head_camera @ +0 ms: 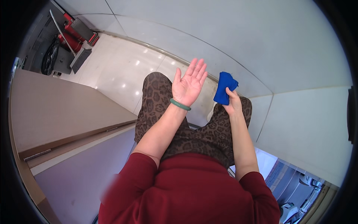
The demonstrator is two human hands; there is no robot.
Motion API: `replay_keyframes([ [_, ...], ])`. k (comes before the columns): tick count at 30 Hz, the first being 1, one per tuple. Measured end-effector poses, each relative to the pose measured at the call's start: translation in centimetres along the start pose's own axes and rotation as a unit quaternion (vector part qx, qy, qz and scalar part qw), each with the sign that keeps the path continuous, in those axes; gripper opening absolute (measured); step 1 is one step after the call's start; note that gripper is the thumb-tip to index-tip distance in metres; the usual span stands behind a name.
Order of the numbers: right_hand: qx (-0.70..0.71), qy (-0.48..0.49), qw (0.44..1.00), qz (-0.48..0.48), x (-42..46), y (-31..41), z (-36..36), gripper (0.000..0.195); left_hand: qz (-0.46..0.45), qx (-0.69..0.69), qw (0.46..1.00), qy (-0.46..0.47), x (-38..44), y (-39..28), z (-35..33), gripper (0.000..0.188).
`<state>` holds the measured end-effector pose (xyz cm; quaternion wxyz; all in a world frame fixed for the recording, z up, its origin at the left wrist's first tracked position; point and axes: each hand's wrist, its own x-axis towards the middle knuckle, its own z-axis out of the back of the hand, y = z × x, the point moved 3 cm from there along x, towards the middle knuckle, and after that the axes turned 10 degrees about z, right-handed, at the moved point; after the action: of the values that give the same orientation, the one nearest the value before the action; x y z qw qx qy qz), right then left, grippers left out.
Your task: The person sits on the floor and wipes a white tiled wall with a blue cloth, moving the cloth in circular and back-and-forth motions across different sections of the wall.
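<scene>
My left hand (190, 84) is held palm up over my lap, fingers extended and a little apart, with nothing in it. A green bangle (180, 104) circles that wrist. In my right hand (234, 102) is a folded blue cloth (224, 88), pinched along its right side with the thumb on top. The cloth is above my right knee, apart from the left hand. Beneath both arms are my leopard-print trousers (156, 98), and part of a pale shoe (210, 113) shows between the legs.
A white panelled wall (195, 25) runs ahead and to the right. An open brown door (70, 103) stands at left. In the far left corner are a broom (81, 60), a grey bin (63, 60) and red fire extinguishers (70, 40) on the pale tiled floor (117, 64).
</scene>
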<state>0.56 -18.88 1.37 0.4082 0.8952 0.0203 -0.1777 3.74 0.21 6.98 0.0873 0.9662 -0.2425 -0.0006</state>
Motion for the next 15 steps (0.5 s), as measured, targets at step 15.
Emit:
replay_keyframes([
  [15,-0.021,0.016,1.0,-0.016,0.3,-1.7,1.1,0.044,0.019,0.028,0.998,0.061,0.1,0.2,-2.5,0.069],
])
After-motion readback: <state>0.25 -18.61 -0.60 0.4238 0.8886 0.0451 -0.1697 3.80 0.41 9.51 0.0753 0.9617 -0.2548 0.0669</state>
